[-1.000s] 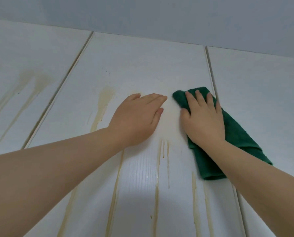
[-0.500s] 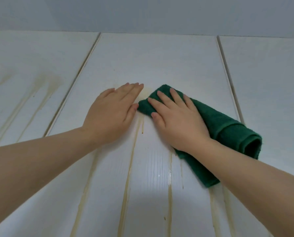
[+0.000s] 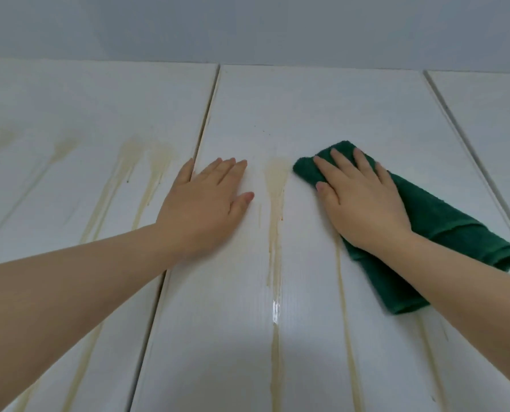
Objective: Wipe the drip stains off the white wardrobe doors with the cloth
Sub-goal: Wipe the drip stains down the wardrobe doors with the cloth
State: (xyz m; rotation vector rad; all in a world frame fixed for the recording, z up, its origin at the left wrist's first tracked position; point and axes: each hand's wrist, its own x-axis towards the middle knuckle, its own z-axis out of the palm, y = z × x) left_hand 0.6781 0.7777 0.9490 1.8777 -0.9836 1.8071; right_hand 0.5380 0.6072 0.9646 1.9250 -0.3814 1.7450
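The folded dark green cloth (image 3: pixel 444 233) lies flat against the middle wardrobe door (image 3: pixel 307 114), pinned under the right hand (image 3: pixel 363 203), whose fingers are straight and slightly spread over the cloth's upper left corner. The rest of the cloth trails down and to the right, where a rolled fold ends near the seam (image 3: pixel 449 114) with the right door (image 3: pixel 491 120). The right forearm crosses over the cloth's lower edge and hides part of it. The left hand (image 3: pixel 206 203) presses the same door with an open, flat palm and holds nothing. Its little finger lies along the gap (image 3: pixel 209 114) beside the left door (image 3: pixel 84 114). Between the two hands, touching neither, a yellowish drip stain (image 3: pixel 274 185) starts as a broad patch and runs down in a thin line past a wet glint (image 3: pixel 275 310). Another faint streak (image 3: pixel 341 292) descends below the right hand. The left door carries several wider brownish runs (image 3: pixel 141 162), and the left forearm covers their lower stretch. A plain grey surface (image 3: pixel 248 25) fills the view above the doors.
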